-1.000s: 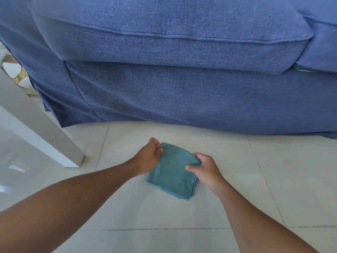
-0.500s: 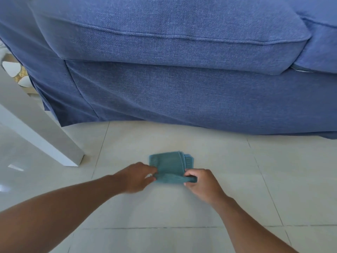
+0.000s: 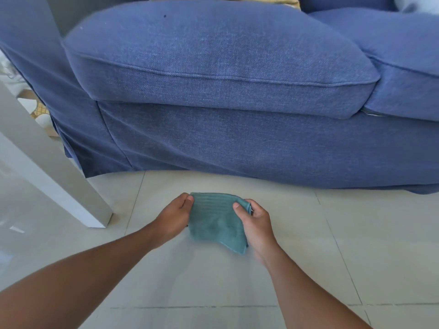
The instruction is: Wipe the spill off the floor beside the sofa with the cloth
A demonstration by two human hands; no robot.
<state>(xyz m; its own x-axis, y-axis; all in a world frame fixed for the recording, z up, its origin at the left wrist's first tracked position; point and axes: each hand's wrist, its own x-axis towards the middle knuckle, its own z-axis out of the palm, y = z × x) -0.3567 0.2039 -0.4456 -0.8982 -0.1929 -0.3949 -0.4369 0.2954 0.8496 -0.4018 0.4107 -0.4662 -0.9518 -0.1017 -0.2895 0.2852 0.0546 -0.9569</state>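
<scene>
both arms were bare from the lower edge of the view up to the hands, with no sleeve, cuff or glove showing on either. the left hand (image 3: 174,218) carried no ring, and its wrist no watch or band. the right hand (image 3: 255,224) was likewise plain: no ring on the fingers that showed, nothing at the wrist. the nails that could be seen, the left thumbnail and the right thumbnail, were short and unpainted. the left forearm looked broader, filling the lower left corner of the view, and the right forearm narrower. no marks or tattoos showed on either arm.
</scene>
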